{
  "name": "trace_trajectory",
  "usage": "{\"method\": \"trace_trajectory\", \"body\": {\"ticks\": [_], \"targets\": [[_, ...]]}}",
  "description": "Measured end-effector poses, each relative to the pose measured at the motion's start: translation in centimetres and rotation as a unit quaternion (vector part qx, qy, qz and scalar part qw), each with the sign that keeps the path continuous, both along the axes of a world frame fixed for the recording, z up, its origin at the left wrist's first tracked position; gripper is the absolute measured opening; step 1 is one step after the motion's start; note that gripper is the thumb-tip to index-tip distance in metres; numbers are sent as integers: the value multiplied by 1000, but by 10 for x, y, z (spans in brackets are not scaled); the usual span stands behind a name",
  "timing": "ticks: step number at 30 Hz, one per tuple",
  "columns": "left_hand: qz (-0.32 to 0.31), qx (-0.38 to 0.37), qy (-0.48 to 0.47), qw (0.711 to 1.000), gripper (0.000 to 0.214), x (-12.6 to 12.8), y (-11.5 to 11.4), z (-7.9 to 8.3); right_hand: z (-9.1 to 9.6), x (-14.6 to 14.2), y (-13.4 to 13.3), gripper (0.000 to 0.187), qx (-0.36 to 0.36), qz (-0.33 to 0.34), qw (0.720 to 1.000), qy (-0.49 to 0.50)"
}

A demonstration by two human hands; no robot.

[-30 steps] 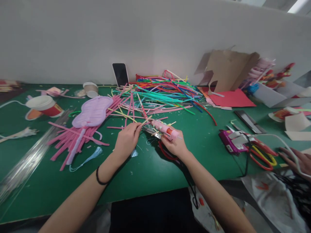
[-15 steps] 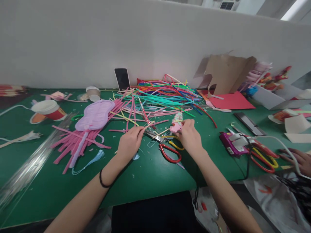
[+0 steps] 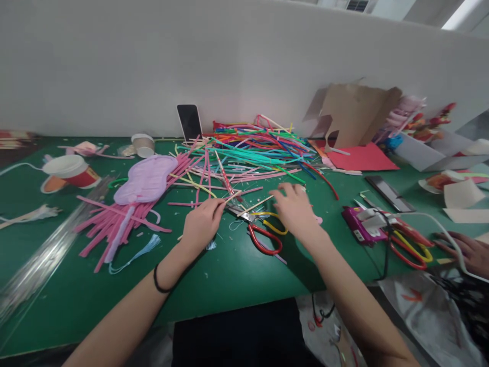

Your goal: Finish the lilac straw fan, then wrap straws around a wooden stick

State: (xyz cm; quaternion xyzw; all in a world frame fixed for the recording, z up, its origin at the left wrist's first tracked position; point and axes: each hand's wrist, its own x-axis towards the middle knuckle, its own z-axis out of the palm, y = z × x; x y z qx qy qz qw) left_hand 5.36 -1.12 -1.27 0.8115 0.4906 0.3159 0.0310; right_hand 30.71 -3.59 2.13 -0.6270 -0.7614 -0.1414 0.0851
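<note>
My left hand [image 3: 202, 221] is closed in a pinch round a thin pale wooden stick [image 3: 232, 196]. To its right, my right hand [image 3: 296, 211] hovers palm down with its fingers apart, holding nothing I can see. A small pink piece [image 3: 319, 220] shows at the far side of that hand, mostly hidden by it. Scissors [image 3: 248, 217] with one red and one yellow handle lie between my hands. Another pale stick [image 3: 256, 205] crosses above their blades. A red patterned pen-like rod [image 3: 224, 176] points away behind them.
Behind my hands spreads a heap of coloured pipe cleaners [image 3: 252, 153]. On the left are a lilac padded shape [image 3: 147, 178], pink strips, a paper cup [image 3: 72, 171] and clear rods. A purple power block [image 3: 359, 224] sits right, near another person's hand [image 3: 469, 255].
My right hand has let go of the pink piece, which now lies to the right, and its fingers have spread. My left hand still holds the stick.
</note>
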Motion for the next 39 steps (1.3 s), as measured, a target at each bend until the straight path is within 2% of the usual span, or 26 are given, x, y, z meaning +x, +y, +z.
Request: {"method": "trace_trajectory", "body": {"ticks": [2, 4, 7, 12, 19, 39], "targets": [[-4, 0, 6, 1000, 27, -1, 0, 1, -5, -14, 13, 22, -12, 110, 994, 6], [-3, -1, 9, 1000, 26, -2, 0, 3, -12, -22, 23, 16, -34, 170, 985, 16], [0, 0, -2, 1000, 26, -4, 0, 6, -19, -24, 28, 14, -36, 192, 980, 36], [16, 20, 19, 999, 28, -6, 2, 10, -20, -17, 21, 21, 13, 227, 969, 98], [42, 48, 54, 997, 31, -8, 5, 13, -19, -19, 17, 23, 100, 193, 964, 151], [4, 54, 39, 998, 27, -8, 5, 12, -16, -16, 16, 26, 112, 193, 959, 171]]}}
